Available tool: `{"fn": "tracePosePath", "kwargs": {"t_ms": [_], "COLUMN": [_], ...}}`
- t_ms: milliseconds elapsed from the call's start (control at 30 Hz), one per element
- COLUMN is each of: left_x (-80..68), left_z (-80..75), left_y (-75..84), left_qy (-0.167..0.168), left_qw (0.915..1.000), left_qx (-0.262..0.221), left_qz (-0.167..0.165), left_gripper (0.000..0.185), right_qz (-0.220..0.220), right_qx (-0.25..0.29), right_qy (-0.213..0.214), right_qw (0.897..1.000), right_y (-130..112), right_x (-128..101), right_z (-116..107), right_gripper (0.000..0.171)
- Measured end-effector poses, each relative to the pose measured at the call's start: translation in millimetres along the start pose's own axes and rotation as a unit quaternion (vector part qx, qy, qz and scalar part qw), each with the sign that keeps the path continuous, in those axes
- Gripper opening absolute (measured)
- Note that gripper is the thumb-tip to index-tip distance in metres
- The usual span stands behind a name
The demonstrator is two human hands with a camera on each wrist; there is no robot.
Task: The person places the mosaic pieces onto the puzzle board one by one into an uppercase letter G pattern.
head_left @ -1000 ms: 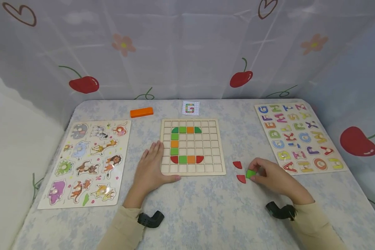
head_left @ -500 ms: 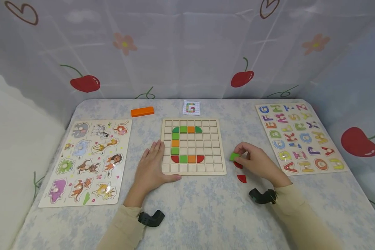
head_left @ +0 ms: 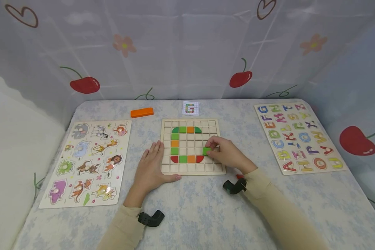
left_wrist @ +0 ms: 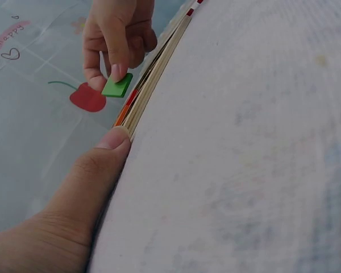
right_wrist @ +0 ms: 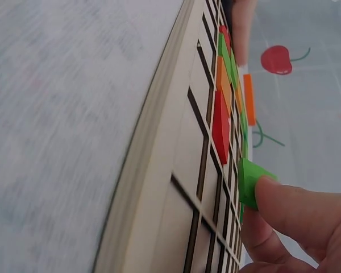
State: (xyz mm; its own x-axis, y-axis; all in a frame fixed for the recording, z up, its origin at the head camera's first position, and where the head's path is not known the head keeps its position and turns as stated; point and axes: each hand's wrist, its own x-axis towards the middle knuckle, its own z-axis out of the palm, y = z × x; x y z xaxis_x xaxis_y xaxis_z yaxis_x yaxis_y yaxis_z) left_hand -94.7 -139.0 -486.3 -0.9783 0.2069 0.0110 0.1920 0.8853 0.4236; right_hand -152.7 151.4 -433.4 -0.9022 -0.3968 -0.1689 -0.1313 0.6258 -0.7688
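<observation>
- Table (head_left: 206, 215): patterned cloth. An animal puzzle (head_left: 87, 163) lies to my left, an alphabet puzzle (head_left: 297, 139) to my right, and an orange block (head_left: 142, 112) and a small pattern card (head_left: 190, 108) with a G on it sit at the far edge.
- Grid board (head_left: 215, 130): lies straight in front of me, between my two hands. Green, orange and red tiles fill a top row, a left column and a bottom row, with a red quarter-round (head_left: 200, 158) closing the bottom row on the right.
- My left hand (head_left: 151, 168): lies flat with fingers straight and relaxed, holding nothing. The palm rests on the table, and the thumb (left_wrist: 111, 142) presses against the board's near left edge.
- My right hand (head_left: 226, 152): over the right part of the board, much the nearer hand to the open cells. Its thumb and fingertips are curled in a pinch.
- Green square tile (head_left: 206, 151): pinched in my right hand, tilted, just above the board. It sits over the cell directly above the red quarter-round; I cannot tell whether it touches the wood yet. The tile is square, so it has no long axis to align.
</observation>
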Motion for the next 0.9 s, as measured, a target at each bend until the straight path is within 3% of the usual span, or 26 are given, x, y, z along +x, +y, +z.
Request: {"fn": "tracePosePath", "kwargs": {"t_ms": [267, 600, 900], "left_x": [0.4, 0.8, 0.8], "left_z": [0.9, 0.9, 1.7], "left_y": [-0.2, -1.2, -1.3], "left_qy": [0.001, 0.0, 0.0], "left_qw": [1.0, 1.0, 1.0], "left_qx": [0.003, 0.004, 0.007], "left_qz": [-0.001, -0.001, -0.001], "left_gripper": [0.137, 0.137, 0.137], "right_qz": [-0.004, -0.015, -0.012], "right_qx": [-0.017, -0.054, -0.139], "right_qy": [-0.005, -0.011, -0.021], "right_qw": [1.0, 0.998, 0.99], "right_y": [-6, -11, -16], "right_x": [16, 18, 13], "right_z": [12, 17, 14], "right_gripper": [0.012, 0.009, 0.019]}}
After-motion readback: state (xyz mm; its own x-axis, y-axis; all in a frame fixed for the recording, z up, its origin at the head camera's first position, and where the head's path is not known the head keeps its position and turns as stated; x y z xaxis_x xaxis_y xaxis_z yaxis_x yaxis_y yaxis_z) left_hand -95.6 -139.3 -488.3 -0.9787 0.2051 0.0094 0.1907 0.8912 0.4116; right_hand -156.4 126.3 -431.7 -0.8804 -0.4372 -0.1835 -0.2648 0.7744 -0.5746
